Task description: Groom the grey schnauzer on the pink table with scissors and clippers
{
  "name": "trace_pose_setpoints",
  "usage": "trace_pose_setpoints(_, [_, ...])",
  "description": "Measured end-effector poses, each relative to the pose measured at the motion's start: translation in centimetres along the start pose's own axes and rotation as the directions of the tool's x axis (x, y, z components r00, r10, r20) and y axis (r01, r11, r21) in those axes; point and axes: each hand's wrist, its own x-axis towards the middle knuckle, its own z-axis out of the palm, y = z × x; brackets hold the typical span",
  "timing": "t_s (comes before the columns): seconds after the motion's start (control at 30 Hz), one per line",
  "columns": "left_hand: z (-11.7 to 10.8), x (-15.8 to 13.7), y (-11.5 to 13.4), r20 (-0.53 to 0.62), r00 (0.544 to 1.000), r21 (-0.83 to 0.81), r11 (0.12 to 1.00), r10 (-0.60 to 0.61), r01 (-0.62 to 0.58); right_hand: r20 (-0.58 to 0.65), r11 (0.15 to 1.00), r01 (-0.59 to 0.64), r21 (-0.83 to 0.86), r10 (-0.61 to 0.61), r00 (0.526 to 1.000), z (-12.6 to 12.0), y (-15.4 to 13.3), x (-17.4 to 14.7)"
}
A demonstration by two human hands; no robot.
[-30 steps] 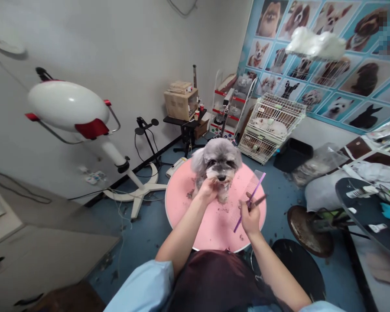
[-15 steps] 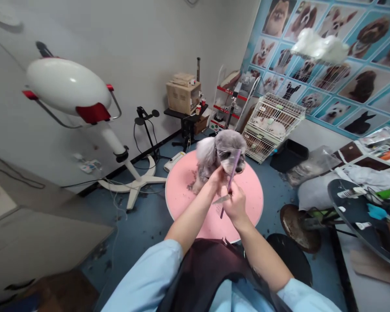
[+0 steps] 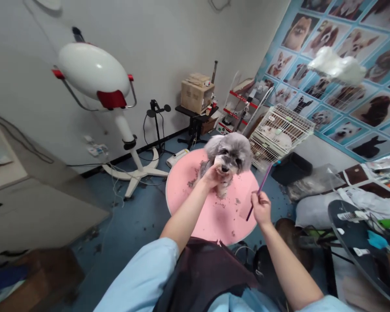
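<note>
Pink and round, the grooming table [image 3: 182, 190] sits in the middle of a cluttered blue-floored room, dusted with clipped fur, with a white stand dryer [image 3: 94, 73] off to one side and a wire cage [image 3: 281, 130] against the dog-photo wall behind.

A small grey dog [image 3: 229, 158] stands at the far edge of the table, facing the person. The left hand [image 3: 211, 175] is cupped under its chin, fingers closed around the muzzle hair, holding the head up.

The right hand [image 3: 261, 208] is clenched on a purple comb [image 3: 259, 190], held off to the dog's side and nearer the person, clear of the coat. The comb's long axis runs diagonally, its upper end tilted up and away toward the cage, its lower end pointing down over the table edge. The dog's face lies up and to the left of that grip, so the left hand is the one at the dog, the right standing apart.

Bare tabletop lies open between the comb and the dog's chest. Right of the table the room tightens: a dark stool [image 3: 292, 234] and a laden side table [image 3: 360, 234] crowd close.
</note>
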Motion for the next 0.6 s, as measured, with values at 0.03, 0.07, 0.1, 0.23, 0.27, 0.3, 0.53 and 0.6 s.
trace_pose_setpoints(0.03, [0.4,-0.3,0.2,-0.025,0.999,0.002,1.000,-0.027,0.027,0.101,0.986,-0.151,-0.077,0.158,0.982,1.1,1.2,-0.6])
trace_pose_setpoints(0.07, [0.9,-0.6,0.2,-0.043,0.998,0.000,0.999,-0.048,0.048,0.171,0.961,-0.234,-0.149,0.258,0.951,2.5,2.4,-1.5])
trace_pose_setpoints(0.1, [1.5,-0.9,0.1,-0.050,0.997,-0.009,0.998,-0.058,0.058,0.236,0.934,-0.285,-0.217,0.334,0.913,4.1,3.5,-2.6])
trace_pose_setpoints(0.23, [3.2,-1.3,-1.2,-0.023,0.999,-0.068,0.997,-0.038,0.037,0.368,0.851,-0.337,-0.403,0.488,0.792,9.0,6.4,-6.5])
trace_pose_setpoints(0.27, [3.4,-1.3,-1.4,-0.007,0.999,-0.081,0.996,-0.048,0.047,0.383,0.841,-0.332,-0.428,0.501,0.776,9.4,6.7,-6.7])
trace_pose_setpoints(0.3, [3.5,-1.3,-1.3,0.022,0.997,-0.093,0.993,-0.067,0.069,0.399,0.832,-0.326,-0.449,0.513,0.760,9.5,7.0,-6.6])
trace_pose_setpoints(0.53, [2.8,-0.7,0.9,0.250,0.951,-0.005,0.982,-0.182,0.189,0.518,0.873,-0.324,-0.365,0.480,0.708,-0.9,4.9,1.8])
trace_pose_setpoints(0.6, [2.9,-0.3,0.9,0.247,0.950,-0.006,0.980,-0.193,0.200,0.573,0.939,-0.285,-0.192,0.343,0.744,-6.0,2.5,4.6])
